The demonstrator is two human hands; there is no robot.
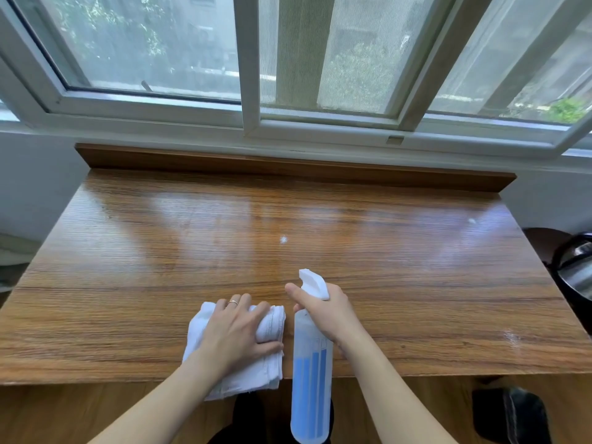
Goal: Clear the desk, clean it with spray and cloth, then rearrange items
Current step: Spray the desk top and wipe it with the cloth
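- Head view: wooden desk [416, 283] under both hands, glossy, with a raised wooden back ledge [256, 163] on its far side
- Small white speck [283, 240] on the desk ahead of the hands; a faint smear [512, 337] to the right of the right hand
- Window frame [250, 91] beyond the desk; dark kettle-like object [576, 267] far right, partly cut off
- Left hand [238, 331] lies palm down on the folded white cloth [269, 373], fingers curled over its far edge and thumb against its side, at the near desk edge
- Right hand [326, 310] grasps the neck of the spray bottle [310, 389], just right of the cloth; index finger extended beside the white nozzle, bottle tilted forward, blue liquid inside
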